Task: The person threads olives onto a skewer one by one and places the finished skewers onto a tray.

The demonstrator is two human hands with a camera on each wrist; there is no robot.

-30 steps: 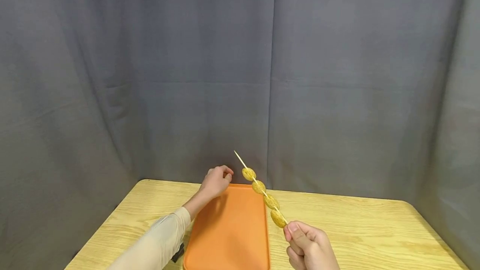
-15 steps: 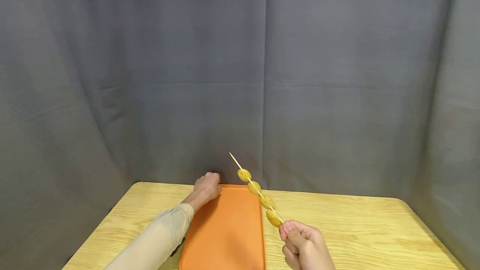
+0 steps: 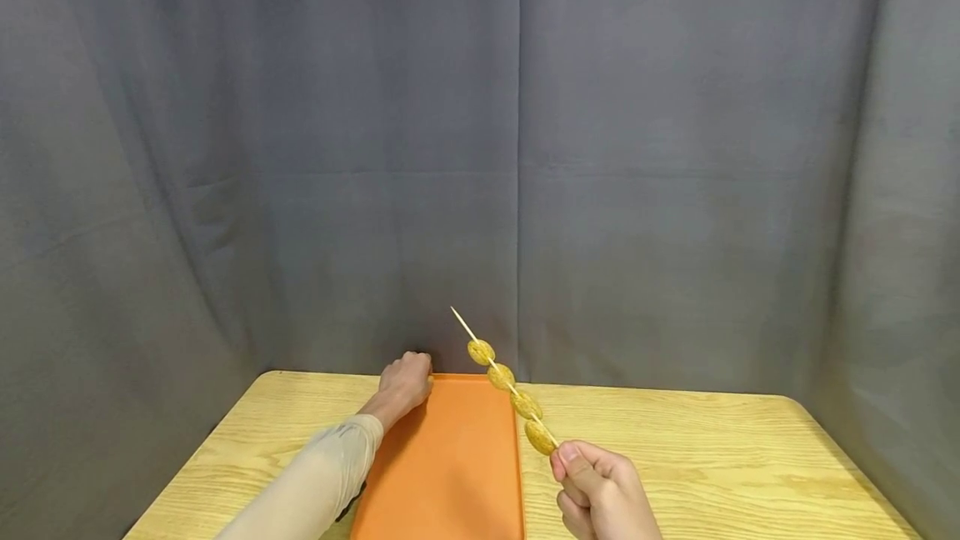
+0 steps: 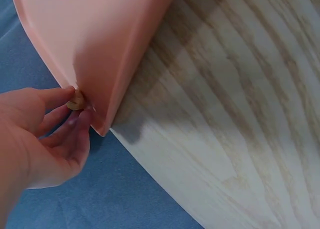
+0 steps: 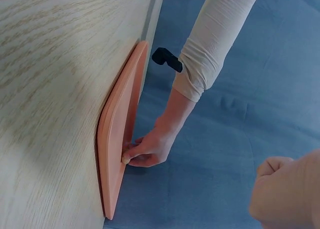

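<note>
My right hand [image 3: 609,490] pinches the lower end of a wooden skewer [image 3: 465,325] between thumb and forefinger. Several yellow-brown oval pieces [image 3: 527,405] are threaded along it, and its bare pointed tip slants up to the left. At the far left corner of an orange tray [image 3: 465,473], which looks pink in the wrist views, is my left hand [image 3: 405,378]. In the left wrist view its fingertips pinch a small tan rounded piece [image 4: 76,101] over the tray's corner. The head view hides that piece behind the hand. My right hand [image 5: 287,191] also shows, fingers curled, in the right wrist view.
The tray lies on a light wood-grain table [image 3: 712,457]. Grey cloth [image 3: 360,148] hangs behind the table and at both sides. A black camera mount [image 5: 167,59] sits at the left sleeve.
My left hand has lowered and shifted left to the tray's far left corner. The right hand still grips the skewer at much the same slant. The whole head view has shifted slightly.
</note>
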